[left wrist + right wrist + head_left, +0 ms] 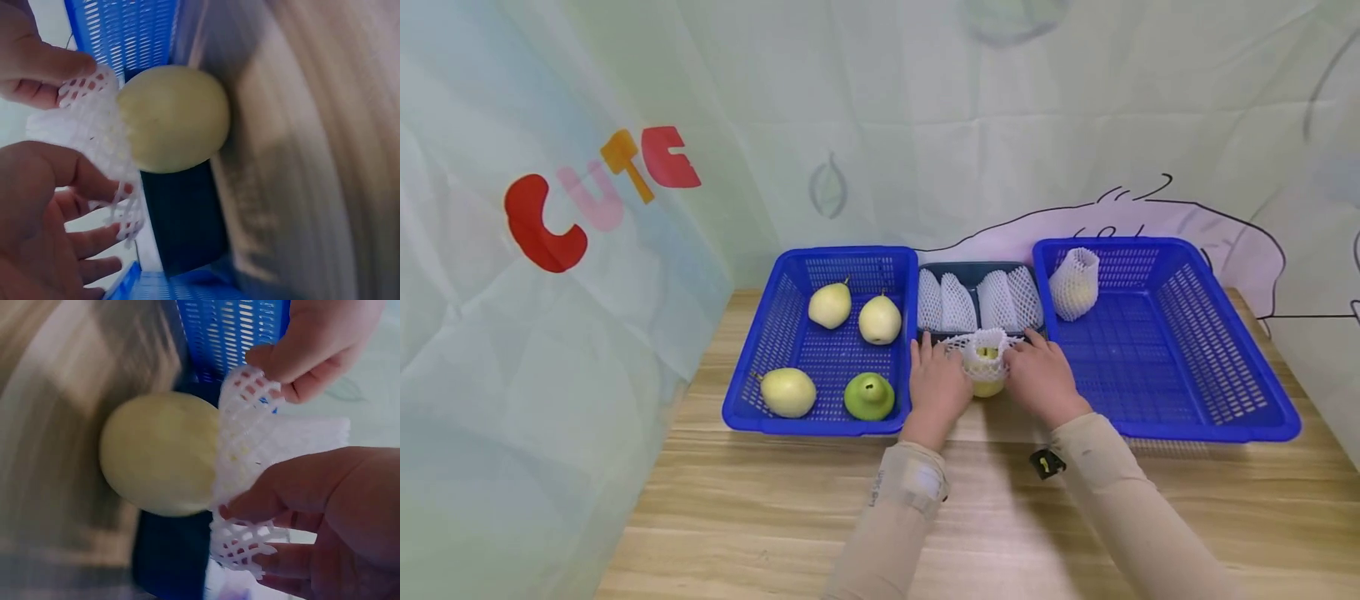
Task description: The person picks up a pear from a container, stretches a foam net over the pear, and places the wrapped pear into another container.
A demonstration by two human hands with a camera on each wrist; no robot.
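So I've got a white foam net [987,340] stretched wide, its edge pinched by my left grip [940,379] on one side and my right grip [1043,375] on the other. It's over the top of a pale yellow pear [988,388], bottom still bare. That pear's between two blue baskets [1157,358], just in front of a dark tray [973,271] of more nets [958,307]. Can't tell if it's touching the table [985,508]. Left basket: three pale pears [880,322], one green pear [869,400].

The left hand [940,382] and right hand [1045,377] pinch opposite edges of the foam net [981,365], forearms [889,525] stretched toward it.
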